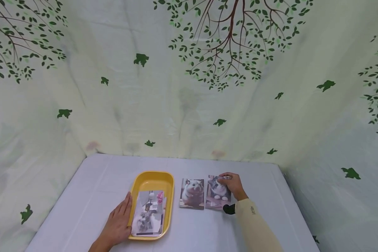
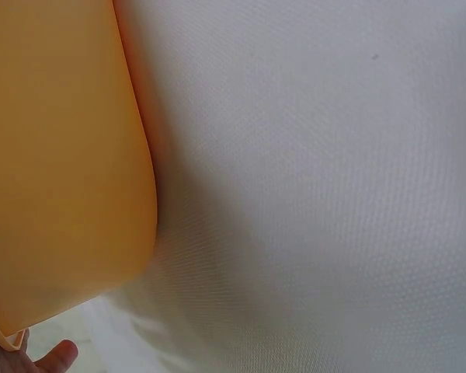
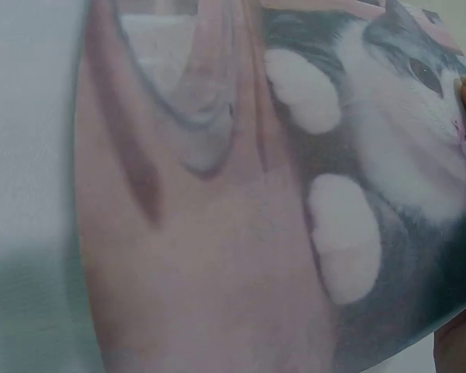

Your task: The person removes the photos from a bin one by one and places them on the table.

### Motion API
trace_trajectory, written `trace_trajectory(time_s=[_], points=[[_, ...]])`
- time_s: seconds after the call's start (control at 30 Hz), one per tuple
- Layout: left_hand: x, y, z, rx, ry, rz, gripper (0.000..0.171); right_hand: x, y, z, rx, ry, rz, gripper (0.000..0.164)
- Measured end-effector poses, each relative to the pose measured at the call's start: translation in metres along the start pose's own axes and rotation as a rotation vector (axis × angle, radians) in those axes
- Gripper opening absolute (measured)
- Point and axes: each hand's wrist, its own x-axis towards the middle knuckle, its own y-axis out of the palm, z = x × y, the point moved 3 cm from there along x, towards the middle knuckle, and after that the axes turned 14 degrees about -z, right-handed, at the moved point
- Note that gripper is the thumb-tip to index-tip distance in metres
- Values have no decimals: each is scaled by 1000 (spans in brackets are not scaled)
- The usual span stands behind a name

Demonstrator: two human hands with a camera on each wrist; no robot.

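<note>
My right hand [image 1: 234, 185] pinches a picture card of a grey-and-white cat [image 1: 218, 199] by its upper right edge, thumb on the printed face. In the right wrist view the cat card [image 3: 210, 256] fills most of the frame and bows slightly. Just left of it on the table lies a card with a hamster-like animal [image 1: 192, 194]. My left hand [image 1: 118, 220] rests along the left rim of a yellow tray [image 1: 154, 176], fingers straight. Inside the tray sits a small stack of picture cards [image 1: 148, 213], the top one showing a grey animal and pink flowers.
A white cloth covers the table [image 1: 113, 168]. Behind and to both sides hangs a pale curtain [image 1: 176, 105] printed with branches and green leaves. A dark wrist-camera piece [image 1: 229, 209] sits at my right cuff, over the cat card's lower corner.
</note>
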Motion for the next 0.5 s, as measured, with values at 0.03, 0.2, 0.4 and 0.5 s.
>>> trace_trajectory(time_s=[0.03,0.2,0.4,0.5], points=[[0,0,0,2,1,-3,93,1,0,-4,-13,14,-2,20],[1,-1,-1,6,0,-8,92,7,6,-18,-55,20,-20,17],[0,-2,-1,-2,-18,27,93,10,13,-19,-128,-78,2,15],[0,-2,-2,-5,-25,38,92,12,14,-16,-168,-136,9,15]])
